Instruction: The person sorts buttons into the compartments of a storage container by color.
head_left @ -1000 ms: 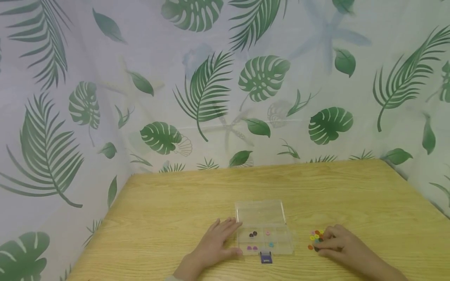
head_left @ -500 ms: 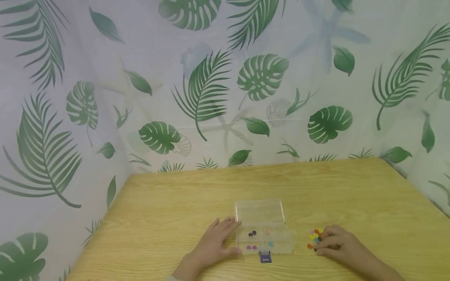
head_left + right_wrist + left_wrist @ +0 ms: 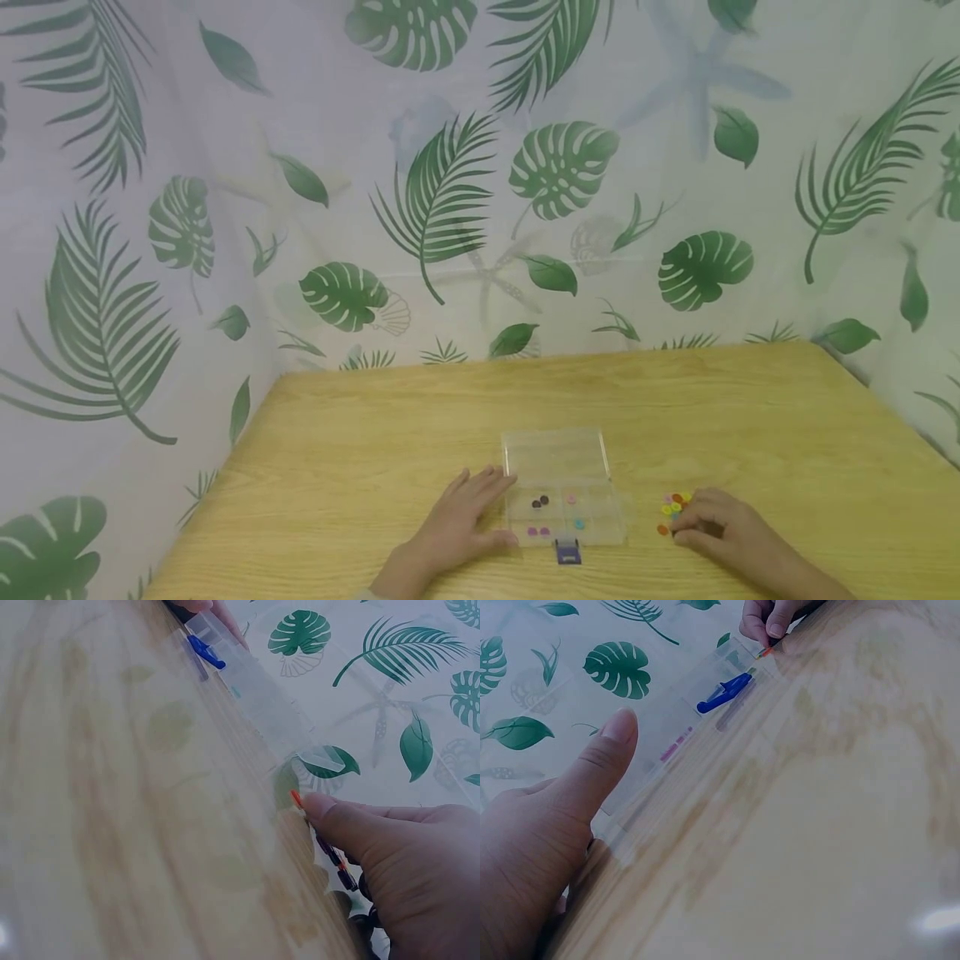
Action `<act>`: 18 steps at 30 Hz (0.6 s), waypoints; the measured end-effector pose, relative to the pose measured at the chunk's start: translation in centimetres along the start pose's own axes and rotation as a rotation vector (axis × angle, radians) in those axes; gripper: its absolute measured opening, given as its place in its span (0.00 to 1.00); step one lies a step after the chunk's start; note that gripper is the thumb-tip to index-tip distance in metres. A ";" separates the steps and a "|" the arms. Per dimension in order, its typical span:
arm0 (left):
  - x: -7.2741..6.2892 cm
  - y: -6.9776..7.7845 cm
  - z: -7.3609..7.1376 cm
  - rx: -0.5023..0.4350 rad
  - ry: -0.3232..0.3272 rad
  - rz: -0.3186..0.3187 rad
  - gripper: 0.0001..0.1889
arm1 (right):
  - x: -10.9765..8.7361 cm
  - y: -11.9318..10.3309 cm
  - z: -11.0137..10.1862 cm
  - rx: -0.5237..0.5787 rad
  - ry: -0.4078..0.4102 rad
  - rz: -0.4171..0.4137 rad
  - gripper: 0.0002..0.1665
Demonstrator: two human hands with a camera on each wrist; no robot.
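Note:
A clear plastic compartment box (image 3: 596,502) lies with its lid (image 3: 555,454) folded back and its blue latch (image 3: 568,553) toward me. Inside are two black buttons (image 3: 540,502), two purple ones (image 3: 538,532), a pink one (image 3: 572,500) and a light blue one (image 3: 579,524), in separate compartments. My left hand (image 3: 457,525) rests at the box's left side, fingers extended and thumb near the front corner. To the right, my right hand (image 3: 723,525) bends its thumb and index finger together on a dark button at the front of a small pile of colored buttons (image 3: 677,504), partly hidden by the fingers.
The wood-grain table (image 3: 390,433) extends behind and to both sides of the box. Leaf-patterned cloth (image 3: 465,208) hangs along its back and sides. One orange button (image 3: 662,529) lies just left of the right fingertips.
The right thumb and index finger have drawn closer together over the dark button at the pile's front edge. The left hand and box stay in place.

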State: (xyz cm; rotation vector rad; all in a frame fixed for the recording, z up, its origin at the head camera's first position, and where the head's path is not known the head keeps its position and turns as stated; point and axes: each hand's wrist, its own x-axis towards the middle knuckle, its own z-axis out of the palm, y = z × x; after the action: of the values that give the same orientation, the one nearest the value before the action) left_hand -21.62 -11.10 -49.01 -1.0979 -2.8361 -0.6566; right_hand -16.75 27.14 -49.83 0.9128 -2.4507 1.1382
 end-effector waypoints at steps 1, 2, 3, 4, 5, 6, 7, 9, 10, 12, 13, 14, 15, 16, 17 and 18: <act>0.0 0.0 0.0 0.002 -0.001 0.000 0.39 | 0.0 -0.1 0.0 -0.001 -0.006 0.029 0.15; 0.1 0.0 0.0 0.003 -0.002 0.001 0.39 | 0.0 -0.2 -0.1 -0.003 -0.013 0.059 0.14; 0.1 -0.1 0.0 0.004 -0.002 0.002 0.39 | -0.1 -0.3 -0.2 -0.008 -0.017 0.082 0.12; 0.1 -0.1 0.0 0.005 -0.002 0.003 0.39 | -0.1 -0.4 -0.2 -0.012 -0.022 0.104 0.11; 0.1 -0.1 0.0 0.003 -0.003 0.003 0.39 | -0.1 -0.5 -0.3 -0.018 -0.021 0.125 0.10; 0.1 -0.1 0.1 0.003 -0.003 0.004 0.39 | -0.1 -0.6 -0.3 -0.025 -0.016 0.132 0.09; 0.1 -0.1 0.1 -0.001 -0.003 0.003 0.39 | -0.1 -0.7 -0.4 -0.038 -0.009 0.135 0.09; 0.1 -0.2 0.1 0.000 -0.001 0.005 0.39 | 0.0 -0.9 -0.5 -0.060 0.006 0.116 0.09; 0.0 -0.2 0.1 -0.001 0.000 0.006 0.39 | 0.1 -1.0 -0.6 -0.069 0.013 0.112 0.09; 0.0 -0.2 0.1 0.003 0.000 0.005 0.39 | 0.3 -1.2 -0.6 -0.078 0.026 0.102 0.11; 0.0 -0.2 0.1 0.006 0.001 0.005 0.39 | 0.3 -1.2 -0.7 -0.083 0.031 0.093 0.12; 0.0 -0.3 0.1 0.011 0.002 0.007 0.40 | 0.4 -1.1 -0.6 -0.089 0.042 0.078 0.13; 0.1 -0.3 0.1 0.014 0.002 0.008 0.40 | 0.5 -1.1 -0.6 -0.089 0.053 0.064 0.14; 0.1 -0.3 0.1 0.016 0.002 0.008 0.39 | 0.6 -1.0 -0.5 -0.086 0.065 0.043 0.16; 0.1 -0.3 0.1 0.018 0.001 0.009 0.39 | 0.7 -0.8 -0.5 -0.085 0.081 -0.001 0.18; 0.1 -0.3 0.1 0.022 0.002 0.009 0.39 | 0.8 -0.6 -0.4 -0.086 0.099 -0.053 0.20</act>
State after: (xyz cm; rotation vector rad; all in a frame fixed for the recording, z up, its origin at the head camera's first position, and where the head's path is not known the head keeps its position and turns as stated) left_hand -21.88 -11.21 -49.24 -1.1059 -2.8281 -0.6244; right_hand -16.95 26.81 -48.84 0.8697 -2.3621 1.0261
